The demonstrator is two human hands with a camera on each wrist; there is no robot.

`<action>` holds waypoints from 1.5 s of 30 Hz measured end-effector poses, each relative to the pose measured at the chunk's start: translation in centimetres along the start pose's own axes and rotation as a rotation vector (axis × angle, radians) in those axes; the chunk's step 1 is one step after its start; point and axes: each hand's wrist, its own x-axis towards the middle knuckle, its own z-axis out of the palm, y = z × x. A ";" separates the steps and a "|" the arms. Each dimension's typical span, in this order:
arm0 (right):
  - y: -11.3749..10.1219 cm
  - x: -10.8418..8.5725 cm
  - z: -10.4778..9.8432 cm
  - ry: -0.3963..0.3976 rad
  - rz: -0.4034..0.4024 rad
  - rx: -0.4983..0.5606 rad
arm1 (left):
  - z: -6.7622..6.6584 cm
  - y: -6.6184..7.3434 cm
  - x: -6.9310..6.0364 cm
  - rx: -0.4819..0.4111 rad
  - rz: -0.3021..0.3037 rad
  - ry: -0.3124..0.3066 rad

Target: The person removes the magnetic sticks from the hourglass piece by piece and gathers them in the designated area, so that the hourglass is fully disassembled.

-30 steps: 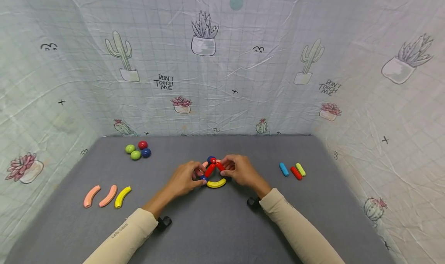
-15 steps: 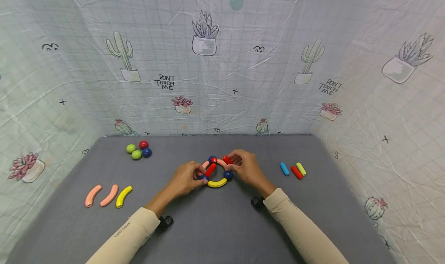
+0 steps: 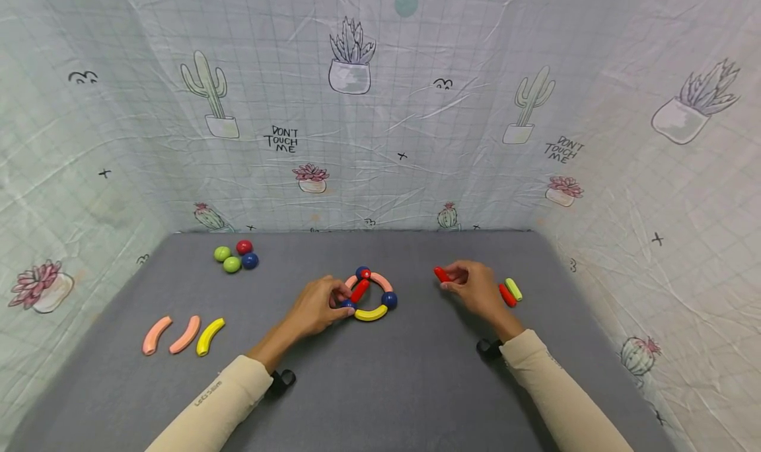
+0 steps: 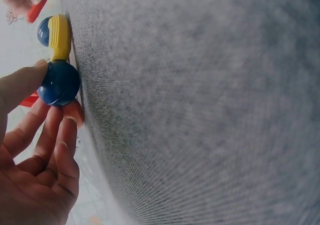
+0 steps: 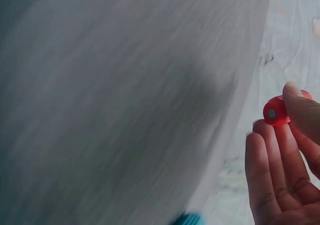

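My left hand point(image 3: 318, 306) pinches a blue ball point(image 4: 59, 83) between thumb and fingers. That ball belongs to a ring on the table, joined by a yellow curved stick point(image 3: 371, 314), pink curved sticks point(image 3: 381, 281) and further blue balls point(image 3: 389, 300). From the held ball a red stick point(image 3: 359, 290) slants up over the ring. Off to the ring's right, my right hand point(image 3: 480, 290) pinches another red stick point(image 3: 441, 274) above the table; its round end with a grey spot faces the right wrist view.
Green, red and blue balls point(image 3: 250, 260) lie at the back left. Pink and yellow curved sticks point(image 3: 211, 337) lie at the front left. Beyond my right hand are a red stick point(image 3: 507, 295) and a yellow-green stick point(image 3: 514, 289). A blue stick point(image 5: 189, 219) shows below the right hand.
My right hand has lifted its red stick away from the ring and carried it right, uncovering the ring's right blue ball. The left hand has stayed at its ball.
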 end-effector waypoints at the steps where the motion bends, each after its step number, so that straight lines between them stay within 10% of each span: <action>1: 0.4 -0.1 -0.4 0.000 0.015 -0.013 | 0.0 0.0 0.0 0.000 -0.002 0.000; 22: 2.6 -0.9 -2.8 0.084 -0.023 -0.320 | -0.2 0.1 -0.3 0.004 -0.017 0.004; 28: -0.1 0.1 -0.3 0.153 -0.177 -0.194 | -0.2 0.0 -0.2 0.003 -0.025 0.006; 45: -9.0 3.4 7.7 -0.183 -0.267 0.089 | 0.1 0.0 -0.1 0.004 -0.026 0.002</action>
